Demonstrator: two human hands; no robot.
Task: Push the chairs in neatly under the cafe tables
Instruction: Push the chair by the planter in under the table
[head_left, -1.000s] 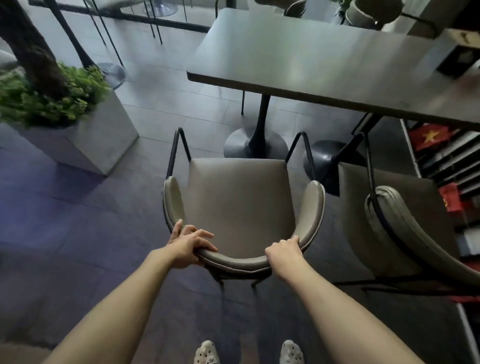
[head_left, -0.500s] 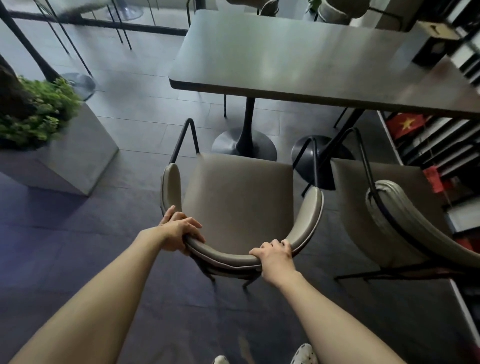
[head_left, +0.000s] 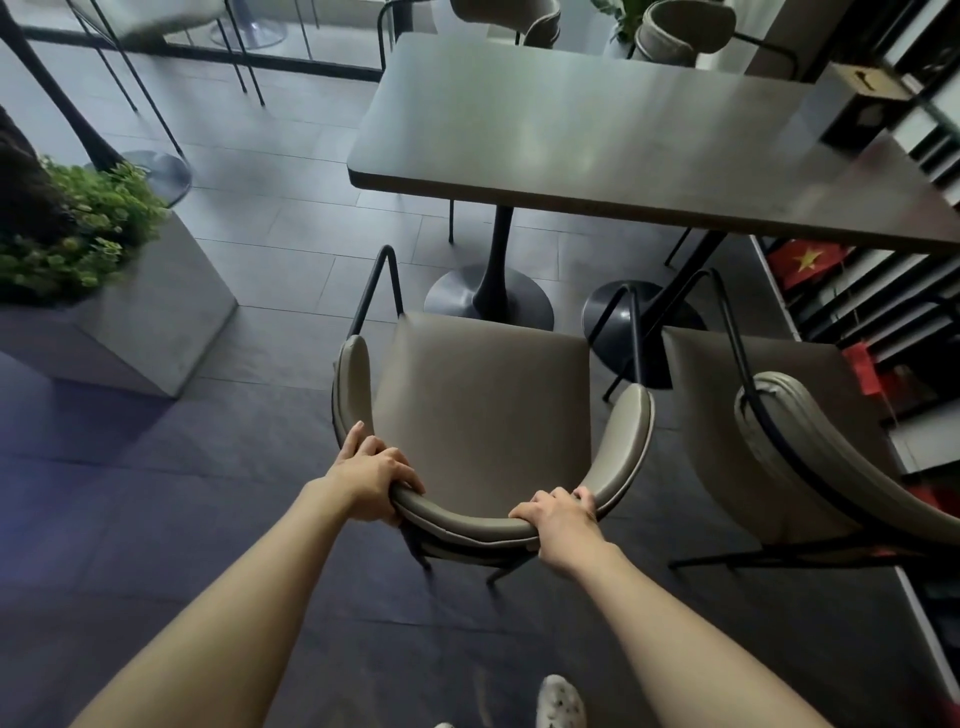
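Note:
A taupe padded armchair (head_left: 483, 400) with a black metal frame stands on the floor in front of me, facing a dark rectangular cafe table (head_left: 597, 140). Its seat front lies short of the table's near edge. My left hand (head_left: 371, 475) grips the curved backrest on its left side. My right hand (head_left: 563, 525) grips the backrest on its right side. A second matching chair (head_left: 779, 441) stands to the right, turned at an angle.
A concrete planter (head_left: 130, 332) with green plants stands at the left. Two round black pedestal bases (head_left: 488, 296) sit under the table. More chairs (head_left: 680, 26) stand beyond the table. Shelving with red flags (head_left: 805, 260) runs along the right. My shoe (head_left: 561, 701) shows at the bottom.
The chair has slid a little forward toward the table with both hands holding its backrest. The table's pedestal base now lies closer to the seat front.

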